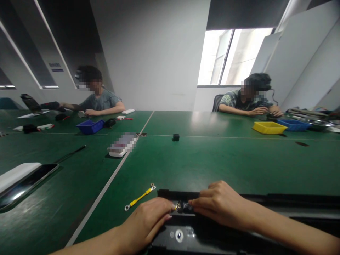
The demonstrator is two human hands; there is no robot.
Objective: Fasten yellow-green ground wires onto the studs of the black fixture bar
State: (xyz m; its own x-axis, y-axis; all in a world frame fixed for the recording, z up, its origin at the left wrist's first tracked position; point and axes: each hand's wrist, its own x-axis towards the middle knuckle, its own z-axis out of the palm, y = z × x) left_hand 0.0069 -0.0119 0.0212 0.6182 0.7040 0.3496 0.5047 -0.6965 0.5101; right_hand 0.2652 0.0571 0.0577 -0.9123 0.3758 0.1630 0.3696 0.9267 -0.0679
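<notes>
A long black housing (265, 207) lies along the near right side of the green table. Both my hands work over its left end, on a small dark part with a brass-coloured ring (179, 206). From the left, my left hand (151, 216) has its fingertips closed at the ring, with a bit of yellow by them. My right hand (219, 203) pinches the dark part's right side; its fingers hide what exactly they grip. Left of the housing lies a yellow cable with ring terminals (140, 198), touched by neither hand. A round metal fitting (179, 235) shows in the housing below my hands.
A phone (29, 184) lies at the left, a white device (122, 145) further back. A small black cube (176, 137) stands mid-table. Beyond are a blue bin (90, 126), a yellow bin (269, 128) and another blue bin (294, 124). Two people sit across the table.
</notes>
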